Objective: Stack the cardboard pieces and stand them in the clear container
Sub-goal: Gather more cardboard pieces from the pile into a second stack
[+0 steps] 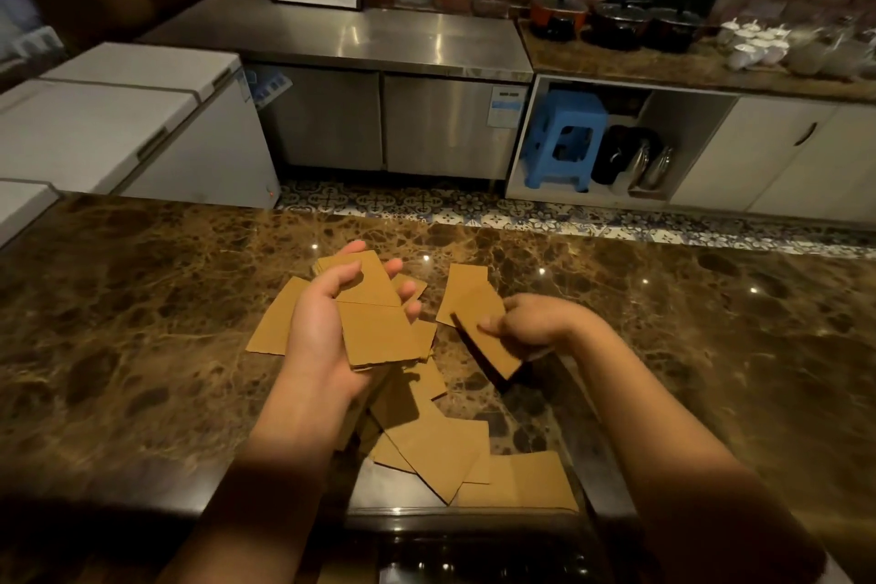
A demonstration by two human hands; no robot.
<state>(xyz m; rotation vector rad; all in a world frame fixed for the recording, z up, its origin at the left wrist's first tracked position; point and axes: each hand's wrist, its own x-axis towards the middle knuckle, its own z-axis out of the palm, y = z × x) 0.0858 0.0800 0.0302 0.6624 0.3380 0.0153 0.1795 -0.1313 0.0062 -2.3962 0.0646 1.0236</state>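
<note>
My left hand [322,327] is palm up over the marble counter [142,322], holding a stack of brown cardboard pieces [379,322]. My right hand [531,322] grips a single cardboard piece [493,353] by its edge, tilted, just right of the stack. Several loose cardboard pieces [436,446] lie scattered on the counter below my hands, one more piece [467,294] lies behind my right hand and another [275,322] to the left. The clear container [474,517] sits at the near edge; its rim shows, and some pieces seem to lie against or in it.
Beyond the counter is a tiled floor, white chest freezers [118,119] at left, a steel cabinet [379,109] at the back, and a blue stool [564,138] in an open shelf. Pots and white cups stand on the far right counter.
</note>
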